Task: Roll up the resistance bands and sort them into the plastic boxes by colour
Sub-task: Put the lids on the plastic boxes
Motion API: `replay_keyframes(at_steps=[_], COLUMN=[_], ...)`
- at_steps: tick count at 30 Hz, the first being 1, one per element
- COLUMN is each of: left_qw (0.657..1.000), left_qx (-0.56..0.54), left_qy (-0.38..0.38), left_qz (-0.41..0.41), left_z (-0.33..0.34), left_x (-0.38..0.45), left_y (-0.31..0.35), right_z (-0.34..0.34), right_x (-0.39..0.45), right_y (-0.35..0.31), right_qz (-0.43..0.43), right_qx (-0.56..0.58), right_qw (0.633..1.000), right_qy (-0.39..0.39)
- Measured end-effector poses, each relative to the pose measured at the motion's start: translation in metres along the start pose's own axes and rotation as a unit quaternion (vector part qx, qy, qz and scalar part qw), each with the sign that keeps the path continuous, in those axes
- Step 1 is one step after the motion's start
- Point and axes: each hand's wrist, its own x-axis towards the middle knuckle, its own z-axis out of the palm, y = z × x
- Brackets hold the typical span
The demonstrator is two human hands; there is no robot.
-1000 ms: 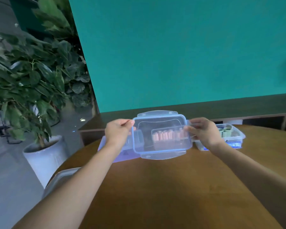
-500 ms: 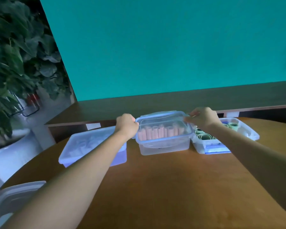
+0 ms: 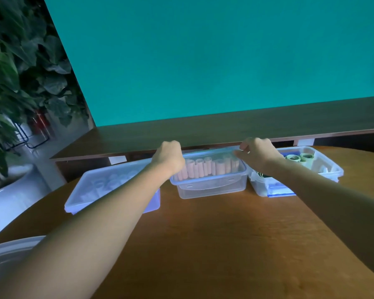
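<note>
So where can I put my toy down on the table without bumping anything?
The wide bare wood in front of the three boxes, between the two arms, is free. The back row is crowded: the lidded box, the pink-roll box and the green-roll box sit close together.

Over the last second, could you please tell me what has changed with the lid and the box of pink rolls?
The lid, held tilted up above the table a second ago, has come down onto the middle box over the pink rolls. The left hand and right hand still grip its two ends. The left box, the right box and the table look unchanged.
</note>
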Motion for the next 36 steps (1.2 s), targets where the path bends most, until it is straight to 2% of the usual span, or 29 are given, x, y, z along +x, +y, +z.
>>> replay_keyframes(at_steps=[2,6,12,23,36], left_qw=[0.997,0.981,0.98,0.977,0.978], left_qx=[-0.033,-0.057,-0.027,-0.043,-0.008], left_qy=[0.031,-0.033,-0.15,-0.134,-0.128], left_qz=[0.067,0.185,0.129,0.162,0.164], left_z=[0.008,0.029,0.051,0.055,0.038], left_x=[0.007,0.024,0.043,0.03,-0.045], left_y=[0.008,0.037,0.059,0.046,0.051], right_z=[-0.001,-0.003,-0.007,-0.009,-0.031], right_x=[-0.004,-0.01,-0.018,-0.031,-0.068], right_y=[-0.001,0.001,0.023,0.035,0.021], right_qz=[-0.011,-0.017,-0.001,-0.013,-0.008], right_qx=[0.003,0.02,0.053,0.065,0.101], right_qw=[1.0,0.999,0.995,0.992,0.989], right_qy=[0.008,0.031,0.084,0.105,0.108])
